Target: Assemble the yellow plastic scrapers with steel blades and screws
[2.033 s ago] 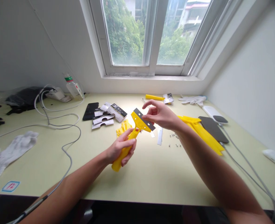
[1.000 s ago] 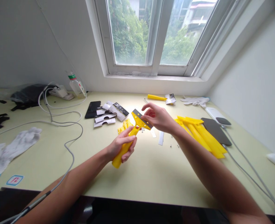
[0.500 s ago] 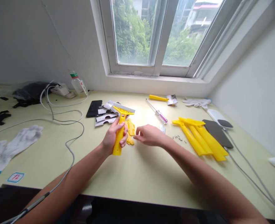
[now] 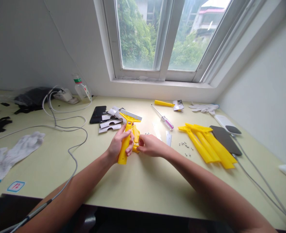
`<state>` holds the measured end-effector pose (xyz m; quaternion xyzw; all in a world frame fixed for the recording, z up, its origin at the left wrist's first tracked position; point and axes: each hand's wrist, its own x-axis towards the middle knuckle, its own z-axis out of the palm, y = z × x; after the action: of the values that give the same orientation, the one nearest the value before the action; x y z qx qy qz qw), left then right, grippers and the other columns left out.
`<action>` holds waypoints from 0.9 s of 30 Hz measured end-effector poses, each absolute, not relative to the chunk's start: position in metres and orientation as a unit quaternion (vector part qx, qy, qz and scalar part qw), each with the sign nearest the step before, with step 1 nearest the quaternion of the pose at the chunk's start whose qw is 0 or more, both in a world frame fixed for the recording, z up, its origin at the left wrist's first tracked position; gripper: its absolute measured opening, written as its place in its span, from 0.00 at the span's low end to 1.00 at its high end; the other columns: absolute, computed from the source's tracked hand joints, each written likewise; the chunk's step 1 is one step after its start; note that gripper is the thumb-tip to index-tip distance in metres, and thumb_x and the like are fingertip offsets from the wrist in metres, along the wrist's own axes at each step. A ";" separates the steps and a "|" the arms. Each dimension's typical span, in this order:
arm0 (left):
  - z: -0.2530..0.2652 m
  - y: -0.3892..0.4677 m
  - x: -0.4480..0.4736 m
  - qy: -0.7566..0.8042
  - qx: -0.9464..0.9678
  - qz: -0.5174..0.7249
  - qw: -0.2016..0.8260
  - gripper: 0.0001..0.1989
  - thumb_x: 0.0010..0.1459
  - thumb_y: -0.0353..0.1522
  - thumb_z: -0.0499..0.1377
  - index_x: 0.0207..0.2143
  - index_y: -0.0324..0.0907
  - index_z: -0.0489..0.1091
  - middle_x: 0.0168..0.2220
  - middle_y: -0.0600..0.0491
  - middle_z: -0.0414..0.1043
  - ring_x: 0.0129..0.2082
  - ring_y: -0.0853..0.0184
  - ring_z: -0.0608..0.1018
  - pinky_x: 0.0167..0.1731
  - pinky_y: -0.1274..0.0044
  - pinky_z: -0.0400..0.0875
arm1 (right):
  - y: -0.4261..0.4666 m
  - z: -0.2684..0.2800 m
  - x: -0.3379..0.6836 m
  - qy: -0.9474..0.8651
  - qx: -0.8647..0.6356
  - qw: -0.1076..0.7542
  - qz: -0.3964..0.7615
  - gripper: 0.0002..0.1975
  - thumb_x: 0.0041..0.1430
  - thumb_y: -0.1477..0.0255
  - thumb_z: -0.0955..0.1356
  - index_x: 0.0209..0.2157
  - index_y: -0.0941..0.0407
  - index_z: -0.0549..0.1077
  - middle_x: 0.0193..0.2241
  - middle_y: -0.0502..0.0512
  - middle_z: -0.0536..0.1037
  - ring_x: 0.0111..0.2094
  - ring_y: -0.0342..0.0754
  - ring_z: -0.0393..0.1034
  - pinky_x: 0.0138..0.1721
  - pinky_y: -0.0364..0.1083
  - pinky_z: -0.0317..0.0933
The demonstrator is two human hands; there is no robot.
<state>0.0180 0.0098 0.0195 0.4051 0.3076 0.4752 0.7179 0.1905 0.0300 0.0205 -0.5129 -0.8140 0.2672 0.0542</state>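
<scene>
Left hand (image 4: 120, 144) is wrapped round the handle of the scraper (image 4: 123, 152), which is raised above the counter (image 4: 133, 187), head pointing just past 12 o'clock and a grey blade (image 4: 133, 115) along it. At the scraper's 3 o'clock, the right hand (image 4: 150, 145) bends its fingers down at the yellow pieces (image 4: 136, 133), just beside the left; I cannot tell whether it pinches one.

Farther out at 3 o'clock lie a metal strip (image 4: 168, 138), then loose screws (image 4: 183, 144), then a row of yellow handles (image 4: 201, 142). Toward 2 o'clock rests a screwdriver (image 4: 166, 123), tip aimed at 11. At 10 o'clock are overlapping cards (image 4: 110, 124) and, beyond them, a phone (image 4: 97, 115). Well apart at 9 o'clock lies a glove (image 4: 15, 155).
</scene>
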 end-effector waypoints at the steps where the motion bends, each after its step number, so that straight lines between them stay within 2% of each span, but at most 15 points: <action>1: 0.020 0.010 0.018 0.305 0.405 0.476 0.718 0.13 0.60 0.35 0.57 0.46 0.45 0.60 0.26 0.61 0.64 0.10 0.78 0.62 0.08 0.84 0.61 | 0.033 0.024 0.194 -0.812 -0.510 0.060 0.279 0.07 0.53 0.67 0.67 0.31 0.56 0.69 0.32 0.54 0.78 0.32 0.45 0.70 0.28 0.42 0.56; 6: 0.019 0.010 0.018 0.296 0.406 0.478 0.721 0.14 0.60 0.35 0.56 0.47 0.46 0.59 0.26 0.61 0.64 0.10 0.78 0.62 0.08 0.84 0.61 | 0.058 0.046 0.227 -0.786 -0.492 0.076 0.367 0.10 0.55 0.64 0.67 0.34 0.57 0.72 0.29 0.52 0.77 0.28 0.42 0.68 0.27 0.41 0.57; 11: 0.016 0.010 0.018 0.307 0.413 0.460 0.724 0.13 0.62 0.36 0.55 0.48 0.47 0.59 0.27 0.61 0.64 0.10 0.78 0.62 0.08 0.84 0.60 | 0.077 0.064 0.269 -0.744 -0.504 0.175 0.403 0.18 0.53 0.55 0.70 0.29 0.58 0.73 0.25 0.50 0.72 0.25 0.39 0.61 0.26 0.41 0.53; 13: 0.014 0.010 0.019 0.303 0.420 0.451 0.726 0.12 0.63 0.35 0.54 0.49 0.47 0.59 0.27 0.61 0.65 0.10 0.78 0.62 0.08 0.84 0.60 | 0.078 0.067 0.279 -0.711 -0.498 0.212 0.449 0.20 0.54 0.53 0.70 0.30 0.57 0.70 0.28 0.51 0.74 0.24 0.39 0.63 0.25 0.41 0.53; 16: 0.012 0.009 0.020 0.296 0.427 0.438 0.734 0.13 0.63 0.35 0.53 0.50 0.48 0.59 0.28 0.60 0.65 0.10 0.78 0.62 0.07 0.84 0.60 | 0.078 0.067 0.285 -0.644 -0.427 0.266 0.576 0.21 0.53 0.53 0.71 0.32 0.55 0.65 0.34 0.56 0.78 0.29 0.44 0.72 0.30 0.44 0.62; 18: 0.010 0.009 0.021 0.294 0.427 0.427 0.741 0.14 0.64 0.35 0.53 0.51 0.48 0.58 0.28 0.60 0.65 0.10 0.78 0.62 0.07 0.84 0.60 | 0.079 0.065 0.284 -0.627 -0.397 0.292 0.604 0.21 0.53 0.54 0.72 0.33 0.54 0.63 0.27 0.52 0.76 0.26 0.44 0.71 0.29 0.45 0.63; 20: 0.008 0.008 0.022 0.293 0.427 0.417 0.747 0.14 0.64 0.35 0.53 0.52 0.48 0.58 0.28 0.61 0.65 0.10 0.78 0.62 0.07 0.84 0.60 | 0.081 0.063 0.283 -0.653 -0.432 0.291 0.549 0.19 0.55 0.53 0.70 0.33 0.55 0.66 0.19 0.46 0.69 0.19 0.40 0.62 0.24 0.42 0.57; 22: 0.007 0.008 0.022 0.292 0.426 0.410 0.752 0.13 0.64 0.35 0.53 0.51 0.48 0.58 0.29 0.61 0.65 0.10 0.78 0.62 0.07 0.84 0.60 | 0.083 0.062 0.283 -0.698 -0.501 0.246 0.450 0.21 0.60 0.52 0.65 0.32 0.56 0.72 0.18 0.47 0.66 0.18 0.38 0.57 0.23 0.42 0.53; 24: 0.006 0.007 0.023 0.290 0.426 0.404 0.756 0.12 0.64 0.35 0.53 0.49 0.47 0.58 0.29 0.60 0.65 0.10 0.78 0.62 0.07 0.84 0.61 | 0.085 0.064 0.285 -0.732 -0.547 0.179 0.365 0.25 0.63 0.52 0.61 0.33 0.57 0.78 0.21 0.51 0.69 0.21 0.41 0.60 0.25 0.43 0.54; 27: 0.007 0.007 0.023 0.284 0.430 0.396 0.760 0.12 0.64 0.35 0.53 0.50 0.48 0.58 0.29 0.60 0.66 0.10 0.78 0.63 0.07 0.84 0.61 | 0.084 0.068 0.290 -0.768 -0.542 0.121 0.321 0.21 0.62 0.56 0.63 0.38 0.56 0.80 0.27 0.54 0.74 0.26 0.43 0.63 0.29 0.44 0.57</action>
<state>0.0231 0.0071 0.0066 0.4300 0.2845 0.3963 0.7597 0.2903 0.0844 0.0684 -0.5416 -0.7676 0.3206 0.1209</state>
